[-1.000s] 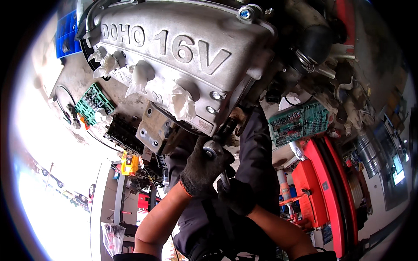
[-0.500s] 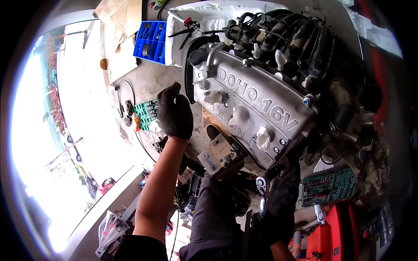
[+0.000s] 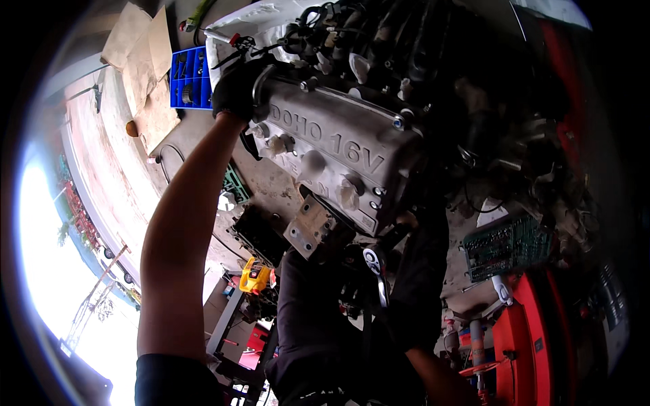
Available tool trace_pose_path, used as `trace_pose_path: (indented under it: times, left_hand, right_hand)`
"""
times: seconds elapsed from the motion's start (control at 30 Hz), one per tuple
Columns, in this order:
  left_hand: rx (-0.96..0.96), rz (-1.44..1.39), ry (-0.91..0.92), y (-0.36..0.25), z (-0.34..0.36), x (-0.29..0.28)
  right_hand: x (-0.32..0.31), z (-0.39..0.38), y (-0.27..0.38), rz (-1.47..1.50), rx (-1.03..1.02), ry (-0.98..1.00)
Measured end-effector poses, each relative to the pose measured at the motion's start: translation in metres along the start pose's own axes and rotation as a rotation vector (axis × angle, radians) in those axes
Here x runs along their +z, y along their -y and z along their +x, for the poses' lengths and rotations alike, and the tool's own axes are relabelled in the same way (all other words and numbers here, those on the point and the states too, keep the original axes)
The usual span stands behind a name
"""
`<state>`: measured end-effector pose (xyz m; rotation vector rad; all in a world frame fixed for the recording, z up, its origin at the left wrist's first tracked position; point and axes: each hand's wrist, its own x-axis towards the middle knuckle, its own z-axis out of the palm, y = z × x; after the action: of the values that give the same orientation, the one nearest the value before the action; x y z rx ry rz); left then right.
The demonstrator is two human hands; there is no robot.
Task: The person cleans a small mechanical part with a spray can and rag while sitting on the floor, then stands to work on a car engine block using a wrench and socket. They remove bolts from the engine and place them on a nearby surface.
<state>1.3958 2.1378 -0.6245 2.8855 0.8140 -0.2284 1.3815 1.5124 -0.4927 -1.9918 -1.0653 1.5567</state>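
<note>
My left hand, in a black glove, is at the left end of an engine with a grey ribbed valve cover. It covers the corner beside the bent metal pipe, its fingers curled over that end and dim against the dark parts. White wads plug several openings in the cover. Low in front of the engine, a chrome ratchet wrench stands head up. My right hand, dark-gloved and in shadow, is closed round its lower handle. A flat metal bracket juts from the engine's near side, above my legs.
A blue divided parts tray and cardboard lie at the far left. On the right are a green socket set case and a red tool chest. A yellow object sits left of my legs.
My left hand has gone from a raised fist beside the engine onto its left end. The view has shifted, so the engine appears further left. My right hand still holds the ratchet wrench.
</note>
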Motion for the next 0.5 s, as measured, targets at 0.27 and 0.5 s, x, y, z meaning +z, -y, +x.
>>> trace_pose_path:
  times: [0.27,0.5]
  left_hand:
    - [-0.161,-0.088,0.113,-0.006,-0.004,-0.012]
    - [-0.132,-0.05,0.124,-0.006,-0.002,-0.015]
  right_hand:
    - [-0.014,0.018,0.036,0.503,0.117,-0.146]
    - [0.063,0.005,0.012,0.731,0.247,-0.239]
